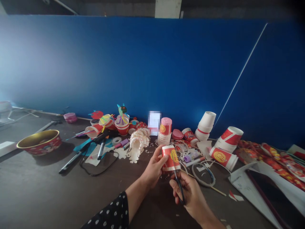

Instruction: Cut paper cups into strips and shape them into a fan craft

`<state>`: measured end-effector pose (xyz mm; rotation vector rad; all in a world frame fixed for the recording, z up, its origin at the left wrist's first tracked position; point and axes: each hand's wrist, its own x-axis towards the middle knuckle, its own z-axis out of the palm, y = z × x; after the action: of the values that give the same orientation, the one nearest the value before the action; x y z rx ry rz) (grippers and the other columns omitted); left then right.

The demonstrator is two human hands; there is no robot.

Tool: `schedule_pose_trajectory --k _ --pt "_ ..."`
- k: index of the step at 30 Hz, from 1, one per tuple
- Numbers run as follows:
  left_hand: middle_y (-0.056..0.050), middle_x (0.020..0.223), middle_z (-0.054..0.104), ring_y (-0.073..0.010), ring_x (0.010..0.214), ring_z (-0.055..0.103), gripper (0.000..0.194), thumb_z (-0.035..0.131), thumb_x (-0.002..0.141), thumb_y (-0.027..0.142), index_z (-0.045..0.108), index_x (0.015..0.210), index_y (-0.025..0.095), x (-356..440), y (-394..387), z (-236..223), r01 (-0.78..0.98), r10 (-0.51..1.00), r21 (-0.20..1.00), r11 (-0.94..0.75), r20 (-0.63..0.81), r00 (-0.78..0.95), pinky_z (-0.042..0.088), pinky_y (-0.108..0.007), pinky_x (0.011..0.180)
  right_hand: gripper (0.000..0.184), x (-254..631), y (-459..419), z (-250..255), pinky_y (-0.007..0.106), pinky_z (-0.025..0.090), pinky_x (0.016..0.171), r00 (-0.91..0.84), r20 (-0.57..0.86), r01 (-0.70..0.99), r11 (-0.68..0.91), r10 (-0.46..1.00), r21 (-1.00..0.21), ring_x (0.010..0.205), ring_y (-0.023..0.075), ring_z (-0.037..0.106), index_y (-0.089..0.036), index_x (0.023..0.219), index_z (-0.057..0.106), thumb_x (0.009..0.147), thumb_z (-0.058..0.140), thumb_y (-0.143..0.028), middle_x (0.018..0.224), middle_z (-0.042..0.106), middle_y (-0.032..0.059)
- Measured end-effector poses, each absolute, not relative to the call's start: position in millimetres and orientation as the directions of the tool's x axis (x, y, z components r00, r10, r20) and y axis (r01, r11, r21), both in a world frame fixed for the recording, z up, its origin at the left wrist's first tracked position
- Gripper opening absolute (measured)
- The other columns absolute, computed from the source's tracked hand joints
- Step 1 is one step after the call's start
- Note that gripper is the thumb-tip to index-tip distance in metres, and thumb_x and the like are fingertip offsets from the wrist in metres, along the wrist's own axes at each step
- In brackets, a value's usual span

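A red paper cup (171, 158) is held up over the worktop (47, 197), pinched by thumb and fingers of the left hand (153, 169) — black-handled scissors (180, 191) are gripped in the right hand (188, 188), right at the cup's lower edge. Looks like a cut's being made, so the cup's probably gotta be kept steady while they're worked.

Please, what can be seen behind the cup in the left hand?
Behind the cup, a pink-topped stack of cups and, farther back, a blue panel. The cup hides whatever lies directly behind it.
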<state>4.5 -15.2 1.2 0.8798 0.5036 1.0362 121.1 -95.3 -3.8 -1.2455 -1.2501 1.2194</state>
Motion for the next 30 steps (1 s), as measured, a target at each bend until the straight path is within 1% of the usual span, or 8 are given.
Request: schedule_pose_trajectory --k 7,11,17,26,30 --pt "-0.007 0.096 0.06 -0.0169 0.072 0.061 0.063 0.063 0.076 0.034 0.031 0.13 0.024 5.4 -13.4 -2.9 -0.515 0.892 0.833 0.201 0.062 0.449 0.051 -0.027 0.057 0.041 121.1 -95.5 -1.3 0.017 0.035 0.039 -0.026 -0.007 0.06 -0.005 1.0 -0.998 0.04 0.0058 0.044 -0.015 0.083 0.05 0.072 0.062 -0.053 0.052 0.049 -0.0058" --pt "-0.007 0.097 0.06 -0.0167 0.074 0.061 0.061 0.062 0.077 0.033 0.032 0.129 0.025 5.3 -13.5 -3.7 -0.529 0.885 0.826 0.194 0.085 0.458 0.051 -0.027 0.06 0.041 120.7 -95.2 -0.5 0.017 0.036 0.039 -0.032 -0.011 0.055 -0.009 0.999 -0.998 0.04 0.0059 0.044 -0.015 0.082 0.05 0.072 0.061 -0.053 0.052 0.049 -0.0059" --pt "-0.008 0.098 0.06 -0.0176 0.074 0.062 0.065 0.063 0.075 0.036 0.031 0.13 0.025 4.9 -16.0 0.4 -0.516 0.892 0.83 0.214 0.049 0.45 0.051 -0.028 0.059 0.04 120.7 -95.7 0.3 0.018 0.036 0.039 -0.026 -0.003 0.075 -0.001 1.0 -0.997 0.04 0.006 0.043 -0.015 0.082 0.051 0.073 0.06 -0.053 0.052 0.049 -0.0057" --pt "-0.007 0.098 0.06 -0.0177 0.074 0.062 0.068 0.065 0.073 0.038 0.031 0.131 0.026 4.8 -15.3 -0.6 -0.517 0.892 0.831 0.205 0.059 0.449 0.05 -0.026 0.058 0.038 118.7 -96.7 -1.1 0.017 0.035 0.037 -0.009 0.013 0.094 0.013 1.0 -0.996 0.039 0.0055 0.042 -0.016 0.081 0.051 0.075 0.058 -0.053 0.051 0.047 -0.0064" --pt "-0.007 0.097 0.06 -0.0168 0.073 0.062 0.065 0.063 0.075 0.039 0.031 0.13 0.027 5.1 -15.0 -1.7 -0.514 0.889 0.835 0.198 0.068 0.453 0.051 -0.027 0.059 0.039 118.3 -97.4 2.2 0.017 0.035 0.037 -0.002 0.009 0.123 0.01 1.0 -0.992 0.038 0.0054 0.042 -0.015 0.081 0.052 0.076 0.057 -0.053 0.05 0.048 -0.0063"
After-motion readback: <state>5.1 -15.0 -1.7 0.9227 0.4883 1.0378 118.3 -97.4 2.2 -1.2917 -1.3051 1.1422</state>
